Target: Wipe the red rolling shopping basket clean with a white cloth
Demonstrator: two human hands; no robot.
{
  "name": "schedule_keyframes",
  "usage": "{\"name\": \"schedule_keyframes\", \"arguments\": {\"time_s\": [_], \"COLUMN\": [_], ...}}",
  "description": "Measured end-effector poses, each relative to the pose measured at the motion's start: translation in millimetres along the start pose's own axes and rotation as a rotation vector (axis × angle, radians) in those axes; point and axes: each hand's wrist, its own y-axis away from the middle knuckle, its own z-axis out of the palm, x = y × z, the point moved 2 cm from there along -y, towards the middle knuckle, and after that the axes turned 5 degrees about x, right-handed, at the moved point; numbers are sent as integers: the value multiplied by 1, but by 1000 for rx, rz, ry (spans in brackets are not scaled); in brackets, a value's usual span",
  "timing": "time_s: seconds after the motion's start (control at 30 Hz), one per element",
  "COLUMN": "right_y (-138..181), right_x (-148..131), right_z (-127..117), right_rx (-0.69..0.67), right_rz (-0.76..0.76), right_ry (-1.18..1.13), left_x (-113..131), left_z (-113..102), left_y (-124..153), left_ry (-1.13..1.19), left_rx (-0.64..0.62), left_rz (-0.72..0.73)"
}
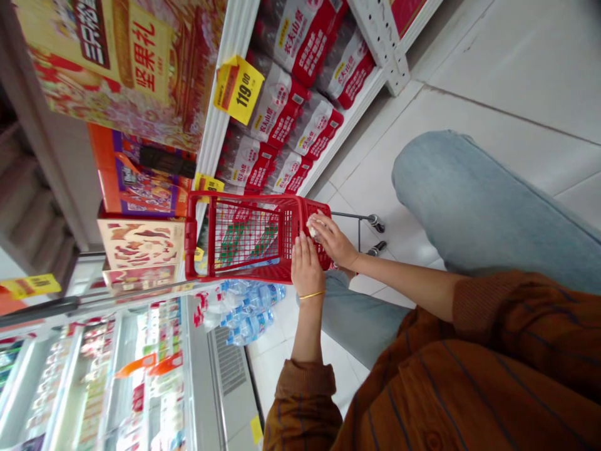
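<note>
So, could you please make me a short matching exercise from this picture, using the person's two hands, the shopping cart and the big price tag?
Column one
1. Left hand
2. Right hand
3. Shopping cart
4. Price tag

Column two
A. Red and grid-patterned
B. Has a small whitish item under its fingers
C. Yellow, showing 119
D. Has a gold-coloured bracelet at its wrist

Right pairs: 1-D, 2-B, 3-A, 4-C
</note>
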Motion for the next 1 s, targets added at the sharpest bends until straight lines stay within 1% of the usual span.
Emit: {"name": "schedule_keyframes", "arguments": {"time_s": [0.07,0.13,0.4,0.57,0.7,0.87,1.0], "right_y": [-9,-11,0,18,33,45,54], "right_x": [-4,-4,11,30,44,57,63], "right_z": [4,9,11,7,3,0,-1], "right_rx": [9,1,-131,-137,-143,-162,-168], "right_rz": [-51,-92,-126,-28,19,78,189], "right_ry": [-18,-30,-19,-1,-20,-50,-31], "left_x": [0,1,6,7,8,13,22], "left_z": [1,2,-1,-1,0,1,0], "left_y": [1,2,4,6,8,8,4], "left_ry": [8,6,-17,-45,-26,9,20], "left_rx": [-1,-2,-32,-15,21,13,17], "left_rz": [-10,-13,-64,-45,-71,-144,-221]}}
